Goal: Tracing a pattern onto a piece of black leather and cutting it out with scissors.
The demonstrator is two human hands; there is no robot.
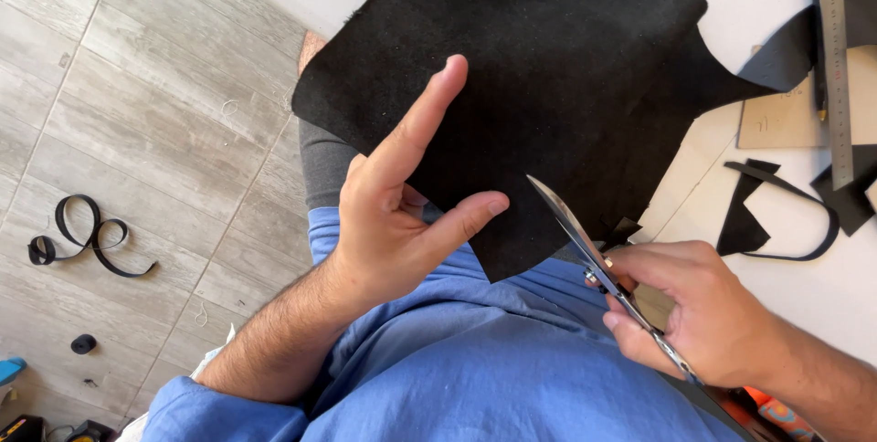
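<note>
A large black piece of suede-like material (548,68) hangs over the edge of a white table (786,287) toward my lap. My left hand (402,195) grips its lower left edge, with the index finger stretched up over the surface and the thumb on top. My right hand (694,314) is shut on a pair of metal scissors (585,241). Their blades point up-left and meet the material's lower edge near a small notch.
Black offcuts (758,214) and a curved strip lie on the table at right. A steel ruler (836,58) and a tan cardboard template (786,118) sit at the top right. A black strap coil (82,236) lies on the wood-look floor at left.
</note>
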